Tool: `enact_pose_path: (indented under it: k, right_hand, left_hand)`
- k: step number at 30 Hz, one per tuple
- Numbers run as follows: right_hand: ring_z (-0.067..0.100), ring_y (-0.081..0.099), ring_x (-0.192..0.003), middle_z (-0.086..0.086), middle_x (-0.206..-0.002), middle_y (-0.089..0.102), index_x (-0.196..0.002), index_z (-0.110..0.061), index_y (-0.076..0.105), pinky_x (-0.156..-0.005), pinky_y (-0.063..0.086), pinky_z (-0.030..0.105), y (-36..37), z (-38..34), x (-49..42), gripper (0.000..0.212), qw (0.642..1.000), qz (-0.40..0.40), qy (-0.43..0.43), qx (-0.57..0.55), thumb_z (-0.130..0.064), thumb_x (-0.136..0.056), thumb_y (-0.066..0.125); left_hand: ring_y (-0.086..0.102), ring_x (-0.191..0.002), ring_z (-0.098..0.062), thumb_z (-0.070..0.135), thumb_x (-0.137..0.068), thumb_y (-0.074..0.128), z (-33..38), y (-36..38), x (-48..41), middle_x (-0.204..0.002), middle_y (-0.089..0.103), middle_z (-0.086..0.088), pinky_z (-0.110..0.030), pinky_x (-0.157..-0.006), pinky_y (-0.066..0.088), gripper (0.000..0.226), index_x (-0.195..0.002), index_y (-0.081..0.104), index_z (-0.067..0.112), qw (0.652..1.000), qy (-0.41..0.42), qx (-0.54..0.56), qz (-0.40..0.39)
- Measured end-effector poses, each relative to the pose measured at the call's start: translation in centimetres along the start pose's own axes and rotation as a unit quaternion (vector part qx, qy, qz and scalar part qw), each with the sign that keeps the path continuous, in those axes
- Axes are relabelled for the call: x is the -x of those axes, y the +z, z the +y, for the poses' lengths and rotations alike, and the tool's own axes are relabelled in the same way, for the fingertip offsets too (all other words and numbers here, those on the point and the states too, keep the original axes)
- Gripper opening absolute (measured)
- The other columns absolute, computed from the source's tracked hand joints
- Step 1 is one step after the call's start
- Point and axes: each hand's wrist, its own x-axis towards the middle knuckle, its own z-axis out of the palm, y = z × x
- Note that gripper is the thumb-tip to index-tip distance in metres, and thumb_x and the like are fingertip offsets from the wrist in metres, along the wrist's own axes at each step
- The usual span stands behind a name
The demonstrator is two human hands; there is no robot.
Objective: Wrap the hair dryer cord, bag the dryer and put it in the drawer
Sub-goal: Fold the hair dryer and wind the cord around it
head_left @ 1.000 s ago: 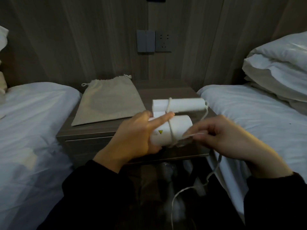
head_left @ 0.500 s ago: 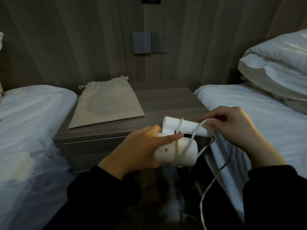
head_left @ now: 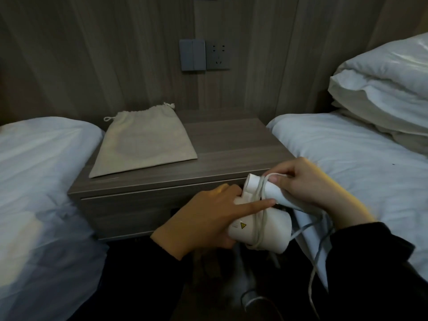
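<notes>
A folded white hair dryer (head_left: 266, 230) hangs in front of the nightstand, below its front edge. My left hand (head_left: 203, 218) grips the dryer's body, its forefinger laid straight across the top. My right hand (head_left: 305, 184) pinches the white cord (head_left: 259, 218) against the folded handle; a few turns of cord circle the body. The loose cord trails down to the right toward the floor. A beige drawstring bag (head_left: 143, 142) lies flat on the nightstand's left side. The drawer front (head_left: 129, 205) is shut.
The brown nightstand (head_left: 231, 144) stands between two white beds (head_left: 39, 181) (head_left: 359, 158). Stacked pillows (head_left: 384, 84) lie at the right. A switch and socket panel (head_left: 203, 54) is on the wood wall behind. The floor below is dark.
The dryer has come down and toward me, off the nightstand top. My right hand swung the cord up over the handle, adding another turn.
</notes>
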Motion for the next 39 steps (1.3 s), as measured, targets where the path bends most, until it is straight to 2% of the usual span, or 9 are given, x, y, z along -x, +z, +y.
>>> enact_pose_path:
  k: [4, 9, 14, 20, 23, 27, 30, 34, 39]
  right_hand:
    - [0.012, 0.066, -0.085, -0.005, -0.080, 0.073, -0.079, -0.020, 0.076, -0.080, 0.049, 0.031, 1.3, -0.5, -0.1, 0.014, 0.999, 0.042, 0.005, -0.004, -0.022, -0.083, 0.063]
    - [0.013, 0.061, -0.069, 0.009, -0.074, 0.072, -0.073, -0.010, 0.074, -0.065, 0.045, 0.030, 1.6, -0.5, -0.4, 0.023, 0.999, 0.052, 0.009, 0.011, -0.030, -0.081, 0.066]
    - [0.001, 0.051, -0.054, -0.002, -0.059, 0.065, -0.065, -0.022, 0.070, -0.054, 0.039, 0.017, 0.4, 0.5, -0.4, 0.015, 1.000, 0.001, 0.010, -0.022, -0.019, -0.080, 0.069]
    - [0.002, 0.045, -0.038, 0.006, -0.051, 0.055, -0.069, -0.002, 0.066, -0.040, 0.036, 0.012, -1.2, 2.4, -0.3, 0.012, 0.977, 0.066, 0.056, -0.196, -0.006, -0.080, 0.067]
    - [0.010, 0.050, -0.048, 0.004, -0.053, 0.058, -0.068, -0.005, 0.063, -0.045, 0.040, 0.016, -1.0, 2.7, -0.4, 0.017, 0.960, 0.043, 0.073, -0.267, 0.002, -0.083, 0.059]
    - [0.006, 0.045, -0.033, 0.000, -0.038, 0.052, -0.060, -0.003, 0.056, -0.036, 0.036, 0.015, -0.2, 3.2, -0.5, 0.023, 0.916, -0.013, 0.093, -0.389, 0.014, -0.075, 0.052]
    - [0.006, 0.049, -0.039, 0.001, -0.047, 0.055, -0.067, -0.004, 0.062, -0.037, 0.037, 0.014, 1.2, 3.5, -0.8, 0.016, 0.878, -0.055, 0.113, -0.462, 0.004, -0.079, 0.055]
    - [0.007, 0.035, -0.031, 0.005, -0.047, 0.051, -0.057, -0.011, 0.068, -0.032, 0.027, 0.013, 3.2, 2.9, -1.0, 0.045, 0.867, -0.089, 0.132, -0.473, 0.005, -0.089, 0.040]
    - [0.007, 0.029, -0.027, 0.005, -0.042, 0.052, -0.087, 0.002, 0.063, -0.033, 0.023, 0.014, 4.2, 0.8, -0.8, 0.023, 0.891, -0.089, 0.109, -0.431, -0.010, -0.093, 0.045]
  left_hand:
    - [0.051, -0.093, -0.021, 0.044, -0.068, 0.068, -0.1, 0.2, 0.0, -0.107, 0.047, -0.002, -0.036, -0.065, 0.051, 0.098, -0.139, 0.002, 0.054, 1.000, -0.017, -0.014, -0.016]
    - [0.053, -0.101, -0.023, 0.041, -0.064, 0.069, -1.0, 0.0, 0.5, -0.115, 0.050, -0.002, -0.036, -0.070, 0.051, 0.080, -0.130, 0.025, 0.048, 0.999, -0.038, 0.032, -0.011]
    - [0.052, -0.100, -0.022, 0.041, -0.062, 0.072, -2.0, -0.2, 0.9, -0.114, 0.050, -0.001, -0.034, -0.077, 0.048, 0.080, -0.129, 0.029, 0.045, 0.995, -0.053, 0.078, -0.023]
    - [0.049, -0.109, -0.010, 0.036, -0.059, 0.081, -3.2, -2.5, 1.6, -0.123, 0.046, 0.009, -0.028, -0.093, 0.043, 0.086, -0.129, 0.033, 0.050, 0.968, -0.140, 0.200, -0.059]
    - [0.047, -0.113, 0.000, 0.032, -0.054, 0.085, -3.3, -3.2, 2.0, -0.126, 0.048, 0.017, -0.017, -0.094, 0.040, 0.087, -0.122, 0.037, 0.056, 0.950, -0.138, 0.277, -0.052]
    - [0.048, -0.111, 0.008, 0.025, -0.052, 0.087, -3.7, -3.2, 2.0, -0.123, 0.050, 0.025, -0.008, -0.091, 0.039, 0.085, -0.119, 0.042, 0.049, 0.930, -0.142, 0.338, -0.040]
    - [0.048, -0.116, 0.002, 0.025, -0.048, 0.083, -4.1, -3.2, 2.2, -0.126, 0.049, 0.024, -0.015, -0.094, 0.043, 0.083, -0.117, 0.043, 0.050, 0.901, -0.151, 0.406, -0.012]
    - [0.049, -0.106, 0.016, 0.034, -0.044, 0.075, -3.8, -3.1, 1.8, -0.122, 0.049, 0.023, -0.006, -0.085, 0.039, 0.076, -0.113, 0.046, 0.050, 0.841, -0.180, 0.507, 0.063]
    - [0.057, -0.104, -0.011, 0.034, -0.040, 0.074, -4.1, -3.0, 1.2, -0.118, 0.056, 0.005, -0.023, -0.082, 0.050, 0.078, -0.113, 0.047, 0.042, 0.765, -0.228, 0.588, 0.131]
